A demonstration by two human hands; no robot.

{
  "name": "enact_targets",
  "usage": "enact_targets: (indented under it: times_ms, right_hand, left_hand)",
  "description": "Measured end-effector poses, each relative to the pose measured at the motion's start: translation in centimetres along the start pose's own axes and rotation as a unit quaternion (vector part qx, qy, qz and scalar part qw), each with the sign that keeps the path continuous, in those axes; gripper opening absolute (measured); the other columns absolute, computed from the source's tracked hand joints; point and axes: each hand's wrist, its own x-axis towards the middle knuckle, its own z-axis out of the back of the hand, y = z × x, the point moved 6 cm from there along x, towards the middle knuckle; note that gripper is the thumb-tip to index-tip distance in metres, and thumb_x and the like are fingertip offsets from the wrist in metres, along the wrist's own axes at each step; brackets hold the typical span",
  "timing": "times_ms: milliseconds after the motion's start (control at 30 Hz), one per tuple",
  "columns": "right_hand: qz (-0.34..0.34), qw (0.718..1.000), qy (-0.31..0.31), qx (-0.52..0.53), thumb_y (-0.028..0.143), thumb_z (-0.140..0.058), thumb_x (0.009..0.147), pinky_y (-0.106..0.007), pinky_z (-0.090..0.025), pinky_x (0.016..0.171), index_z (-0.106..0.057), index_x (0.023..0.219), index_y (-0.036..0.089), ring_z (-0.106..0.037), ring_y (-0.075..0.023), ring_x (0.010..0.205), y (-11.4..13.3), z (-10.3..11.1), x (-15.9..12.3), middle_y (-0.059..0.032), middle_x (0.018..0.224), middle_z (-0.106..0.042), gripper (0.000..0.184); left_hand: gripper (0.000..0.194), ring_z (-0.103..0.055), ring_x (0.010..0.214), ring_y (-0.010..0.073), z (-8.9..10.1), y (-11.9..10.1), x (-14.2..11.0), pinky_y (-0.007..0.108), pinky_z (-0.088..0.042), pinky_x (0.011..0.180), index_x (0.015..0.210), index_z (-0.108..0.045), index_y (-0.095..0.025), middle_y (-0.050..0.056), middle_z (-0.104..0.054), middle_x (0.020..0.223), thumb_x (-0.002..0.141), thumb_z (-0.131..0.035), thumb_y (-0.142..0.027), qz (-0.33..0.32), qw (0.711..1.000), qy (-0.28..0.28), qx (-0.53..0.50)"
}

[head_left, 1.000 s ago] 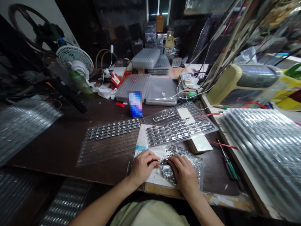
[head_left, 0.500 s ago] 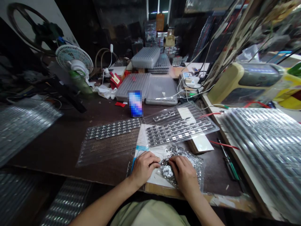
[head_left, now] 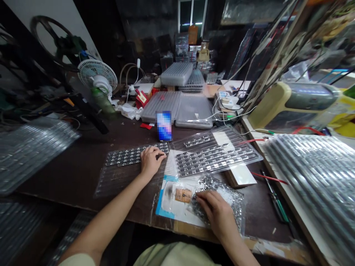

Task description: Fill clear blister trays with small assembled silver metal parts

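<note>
My left hand (head_left: 150, 161) reaches forward onto the right end of a clear blister tray (head_left: 130, 166) whose far rows hold small metal parts. Its fingers are curled in a pinch at those rows; what they hold is too small to see. My right hand (head_left: 215, 208) rests near the table's front edge on a pile of small shiny metal parts (head_left: 222, 192) lying on clear plastic, fingers bent and pressed into the pile. Between the hands lies a white sheet with a small brown block (head_left: 183, 194). A second, fuller tray (head_left: 215, 155) lies beyond the pile.
A phone (head_left: 164, 126) stands upright behind the trays. Stacked clear trays (head_left: 313, 173) fill the right side, more lie at the left (head_left: 30, 147). A white fan (head_left: 97, 78) stands at the back left. Screwdrivers (head_left: 274, 199) lie at the right. Closed plastic cases (head_left: 177, 107) sit at the back.
My left hand left the pile and moved forward and left onto the tray's filled rows, uncovering the white sheet and brown block. My right hand stayed on the pile. The view shifted slightly.
</note>
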Motion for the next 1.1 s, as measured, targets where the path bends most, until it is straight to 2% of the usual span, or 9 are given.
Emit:
enact_targets:
  times_ms: [133,267,367,467,600,733,867,1000,1100]
  right_hand:
    - [-0.031,0.999,0.007,0.000,0.037,-0.055,0.087,-0.026,-0.047,0.060,-0.061,0.076,0.022,-0.062,-0.0162,0.067,0.6,-1.9,0.5,-0.0019,0.072,-0.065,0.019]
    - [-0.028,0.999,0.023,-0.015,0.035,-0.061,0.084,-0.027,-0.044,0.066,-0.064,0.075,0.023,-0.062,-0.0158,0.072,1.3,-3.9,0.9,-0.0004,0.075,-0.067,0.016]
    - [-0.011,0.999,0.033,-0.013,0.030,-0.060,0.086,-0.028,-0.040,0.073,-0.068,0.079,0.027,-0.061,-0.0152,0.080,1.6,-4.6,1.1,0.0014,0.086,-0.069,0.011]
    - [-0.015,0.999,0.042,-0.026,0.030,-0.062,0.084,-0.028,-0.037,0.071,-0.071,0.078,0.031,-0.059,-0.0153,0.080,1.5,-4.8,1.2,0.0027,0.087,-0.069,0.011]
    - [-0.041,0.997,0.057,-0.033,0.028,-0.064,0.082,-0.028,-0.034,0.069,-0.072,0.081,0.032,-0.057,-0.0157,0.077,0.8,-4.9,0.9,0.0019,0.082,-0.068,0.009]
    - [-0.041,0.997,0.062,-0.027,0.026,-0.062,0.085,-0.029,-0.033,0.071,-0.071,0.088,0.034,-0.056,-0.0156,0.079,0.3,-5.1,0.7,0.0027,0.083,-0.068,0.013]
    - [-0.033,0.997,0.056,-0.044,0.027,-0.063,0.083,-0.030,-0.032,0.069,-0.071,0.086,0.035,-0.055,-0.0162,0.079,0.6,-5.3,0.7,0.0026,0.082,-0.067,0.012]
    - [-0.023,0.994,0.053,-0.092,0.029,-0.062,0.084,-0.031,-0.034,0.068,-0.071,0.087,0.035,-0.055,-0.0172,0.078,0.9,-4.9,0.8,0.0022,0.084,-0.067,0.011]
    - [0.031,0.985,0.050,-0.163,0.025,-0.053,0.088,-0.034,-0.036,0.079,-0.062,0.114,0.030,-0.054,-0.0217,0.097,0.4,-3.6,0.4,-0.0012,0.111,-0.065,0.027]
  left_hand:
    - [0.009,-0.053,0.092,0.0245,-0.2,2.2,-0.5,0.040,-0.034,0.085,0.079,-0.073,-0.026,0.004,-0.063,0.094,0.080,-0.064,-0.029,-0.006,0.999,0.005,0.047]
    - [0.012,-0.054,0.093,0.0250,0.9,2.6,-1.2,0.041,-0.033,0.087,0.085,-0.073,-0.026,0.005,-0.064,0.097,0.081,-0.062,-0.029,-0.012,0.998,-0.009,0.062]
    - [0.014,-0.055,0.094,0.0245,0.4,0.9,0.4,0.042,-0.031,0.090,0.086,-0.072,-0.025,0.005,-0.066,0.097,0.082,-0.060,-0.029,-0.025,0.999,0.019,0.023]
    - [0.014,-0.057,0.093,0.0225,-2.4,-2.5,3.3,0.040,-0.032,0.091,0.082,-0.072,-0.023,0.004,-0.069,0.093,0.083,-0.058,-0.027,-0.045,0.994,0.085,-0.044]
    - [0.010,-0.061,0.086,0.0213,-6.3,-6.5,7.0,0.037,-0.036,0.087,0.079,-0.073,-0.022,0.004,-0.072,0.087,0.079,-0.063,-0.025,-0.050,0.989,0.111,-0.086]
    - [0.006,-0.063,0.079,0.0218,-7.4,-7.0,8.2,0.037,-0.041,0.084,0.071,-0.070,-0.020,0.005,-0.072,0.079,0.075,-0.067,-0.023,-0.021,0.984,0.116,-0.130]
    - [0.010,-0.065,0.078,0.0188,-5.5,-5.0,6.5,0.031,-0.047,0.076,0.080,-0.068,-0.016,0.006,-0.071,0.081,0.079,-0.061,-0.024,0.020,0.973,0.120,-0.195]
    - [0.028,-0.065,0.067,0.0145,-2.3,-2.7,2.0,0.025,-0.050,0.060,0.103,-0.062,-0.013,0.006,-0.068,0.079,0.086,-0.050,-0.032,0.059,0.949,0.156,-0.268]
    - [0.041,-0.061,0.062,0.0122,-1.0,-1.4,-2.6,0.022,-0.049,0.054,0.110,-0.060,-0.013,0.003,-0.064,0.072,0.084,-0.052,-0.044,0.141,0.882,0.221,-0.392]
